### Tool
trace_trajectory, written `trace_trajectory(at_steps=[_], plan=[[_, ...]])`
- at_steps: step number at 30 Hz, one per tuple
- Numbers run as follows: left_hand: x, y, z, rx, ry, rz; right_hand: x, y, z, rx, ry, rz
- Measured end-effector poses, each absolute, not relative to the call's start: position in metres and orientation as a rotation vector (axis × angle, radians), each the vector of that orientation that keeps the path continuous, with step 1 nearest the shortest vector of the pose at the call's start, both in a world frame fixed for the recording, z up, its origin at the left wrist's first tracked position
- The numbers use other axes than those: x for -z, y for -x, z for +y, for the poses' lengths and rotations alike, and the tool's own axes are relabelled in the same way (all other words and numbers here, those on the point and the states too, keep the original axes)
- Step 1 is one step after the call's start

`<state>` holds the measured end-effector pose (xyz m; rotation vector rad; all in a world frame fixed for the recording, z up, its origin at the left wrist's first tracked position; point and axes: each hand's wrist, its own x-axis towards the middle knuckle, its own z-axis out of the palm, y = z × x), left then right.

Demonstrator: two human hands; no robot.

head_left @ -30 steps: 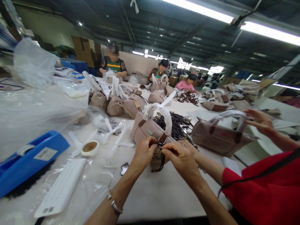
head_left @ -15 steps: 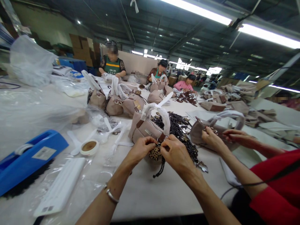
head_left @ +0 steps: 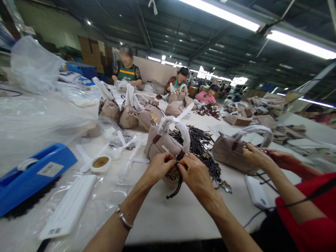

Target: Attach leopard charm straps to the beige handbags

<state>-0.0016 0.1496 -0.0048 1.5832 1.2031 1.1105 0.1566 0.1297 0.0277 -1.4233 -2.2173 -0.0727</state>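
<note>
A beige handbag [head_left: 162,144] with wrapped white handles stands upright in front of me. At its near side, a leopard-print bag charm [head_left: 172,173] with a dark cord tassel hangs by the handle's brown tab. My left hand [head_left: 160,167] is closed in a pinch at the top of the charm. Close against it, my right hand [head_left: 196,174] pinches the charm's top near the metal ring. The fingers hide the exact joint between ring and charm. Behind my right hand lies a pile of black beaded charm straps [head_left: 202,143].
To the left are a blue tape dispenser [head_left: 49,164], a roll of tape [head_left: 100,164], and a white plastic strip [head_left: 69,204]. More handbags [head_left: 109,110] stand farther back. At right, a co-worker's hands [head_left: 258,155] work on another handbag [head_left: 224,150], with a white phone [head_left: 256,191] nearby.
My hands stay at the bag's ring; my right fingers have shifted slightly, covering more of the charm. The charm's tassel has swung left. The co-worker's hands have moved right along their bag.
</note>
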Motion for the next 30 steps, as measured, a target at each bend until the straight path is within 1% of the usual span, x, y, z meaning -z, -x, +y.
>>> trace_trajectory(at_steps=[5,13,17,23,26,30], plan=[[0.001,-0.001,0.152,-1.111,-1.668,1.227,-0.024,-0.156,0.125,0.056,1.429,-2.196],[0.008,0.002,0.152,-1.172,-1.474,0.958,-0.030,-0.165,0.127,-0.082,1.306,-2.037],[0.011,-0.001,0.150,-1.215,-1.358,0.955,-0.034,-0.169,0.130,-0.131,1.314,-2.097],[0.009,-0.011,0.137,-1.279,-1.713,1.167,-0.035,-0.164,0.129,-0.070,1.339,-2.230],[0.010,-0.013,0.130,-1.333,-1.782,1.155,-0.038,-0.161,0.129,-0.095,1.398,-2.233],[0.011,-0.009,0.132,-1.471,-1.496,1.027,-0.040,-0.157,0.129,-0.125,1.504,-2.219]])
